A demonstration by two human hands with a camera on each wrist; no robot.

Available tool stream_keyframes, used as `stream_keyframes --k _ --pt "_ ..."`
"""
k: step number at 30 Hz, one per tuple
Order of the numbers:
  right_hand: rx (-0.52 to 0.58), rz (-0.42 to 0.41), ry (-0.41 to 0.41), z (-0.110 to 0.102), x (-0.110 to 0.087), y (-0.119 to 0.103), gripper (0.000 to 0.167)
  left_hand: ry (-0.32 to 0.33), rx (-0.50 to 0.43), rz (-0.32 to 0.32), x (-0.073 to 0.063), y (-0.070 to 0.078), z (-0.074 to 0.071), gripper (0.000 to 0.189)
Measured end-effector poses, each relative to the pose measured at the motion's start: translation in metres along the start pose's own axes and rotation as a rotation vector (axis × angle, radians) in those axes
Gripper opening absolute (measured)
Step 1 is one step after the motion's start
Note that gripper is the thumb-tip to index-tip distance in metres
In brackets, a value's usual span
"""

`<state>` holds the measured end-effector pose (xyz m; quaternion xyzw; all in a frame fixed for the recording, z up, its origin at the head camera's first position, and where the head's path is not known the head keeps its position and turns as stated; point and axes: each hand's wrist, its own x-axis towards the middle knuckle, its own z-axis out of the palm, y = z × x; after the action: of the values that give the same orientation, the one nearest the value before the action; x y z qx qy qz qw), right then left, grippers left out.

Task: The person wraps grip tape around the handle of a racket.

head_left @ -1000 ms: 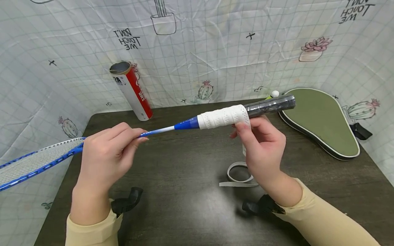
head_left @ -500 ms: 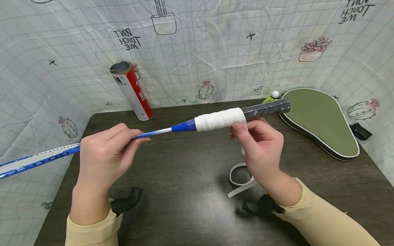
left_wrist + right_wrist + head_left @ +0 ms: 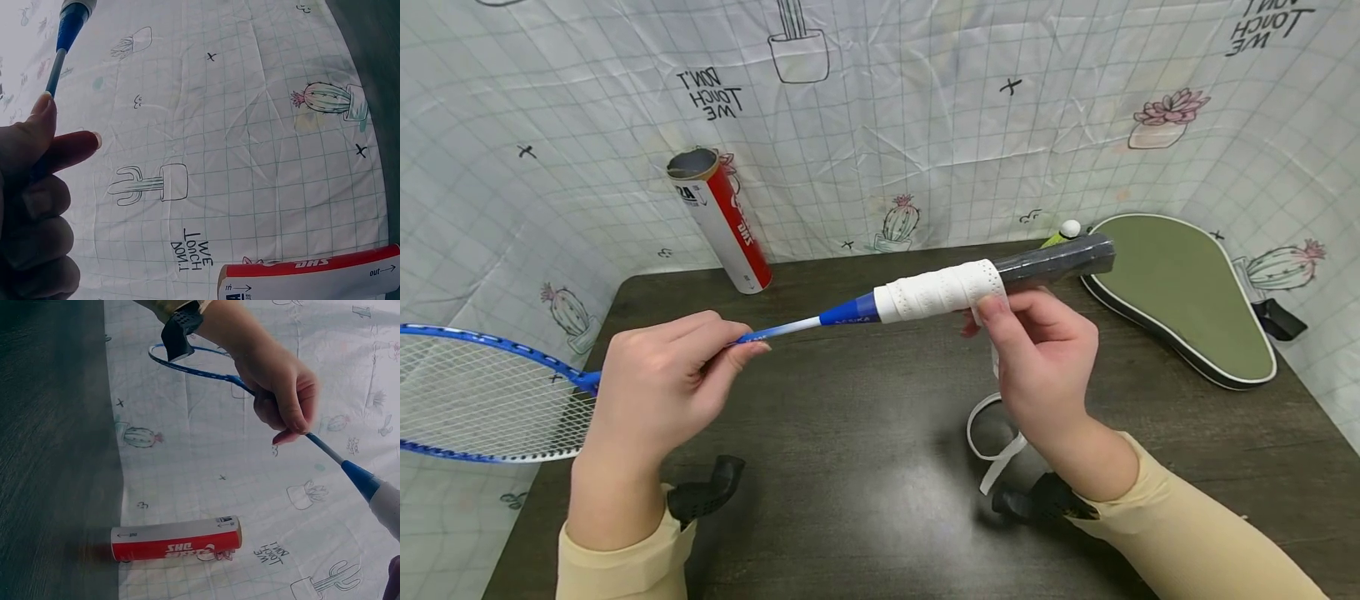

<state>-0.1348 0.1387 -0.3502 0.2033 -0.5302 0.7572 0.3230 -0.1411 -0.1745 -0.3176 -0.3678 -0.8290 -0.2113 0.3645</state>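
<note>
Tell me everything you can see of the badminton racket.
The racket has a blue frame, partly white, with pale strings, cut off by the head view's edge. A blue-and-white shaft meets a blue cone. White perforated tape wraps the handle nearest the cone; the rest looks dark and slightly glossy. It slants, held above the table. The left hand pinches the shaft; the right hand pinches the tape's edge.

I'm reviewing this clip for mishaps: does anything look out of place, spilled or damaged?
Nothing looks spilled or damaged. Only the white tape looks untidy: it covers only part of the racket handle, leaving the dark end bare, and its loose tail curls down by the right hand. That looks like unfinished wrapping, not a fault.
</note>
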Motion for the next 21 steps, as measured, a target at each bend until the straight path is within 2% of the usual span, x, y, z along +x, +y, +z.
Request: stream_keyframes --k 2,5,7,11,13,18,21 --pt "-0.009 -0.011 0.014 0.0000 0.0002 0.0002 0.019 -0.015 -0.008 -0.004 0.0005 -0.0002 0.0000 0.035" --pt "-0.022 -0.013 0.020 -0.0001 0.0003 0.0003 0.019 -0.023 -0.014 -0.015 0.0015 -0.0001 -0.0006 0.017" --pt "-0.027 -0.002 0.022 0.0001 0.0006 0.0003 0.017 -0.001 -0.011 -0.016 0.0026 0.0008 -0.0007 0.008" --pt "-0.035 0.018 0.015 0.0005 -0.0001 -0.0004 0.014 0.090 -0.005 -0.008 0.0057 0.0035 0.0002 0.012" --pt "-0.020 0.021 0.005 0.0007 -0.0007 -0.0008 0.012 0.115 -0.009 -0.003 0.0069 0.0042 0.0006 0.012" --pt "0.031 0.023 -0.015 0.0003 -0.0019 -0.0016 0.010 0.098 -0.002 0.003 0.0071 0.0034 -0.0003 0.006" --pt "0.020 0.017 -0.018 -0.0005 -0.0026 -0.0015 0.012 0.075 0.006 0.009 0.0054 0.0024 -0.0008 0.009"
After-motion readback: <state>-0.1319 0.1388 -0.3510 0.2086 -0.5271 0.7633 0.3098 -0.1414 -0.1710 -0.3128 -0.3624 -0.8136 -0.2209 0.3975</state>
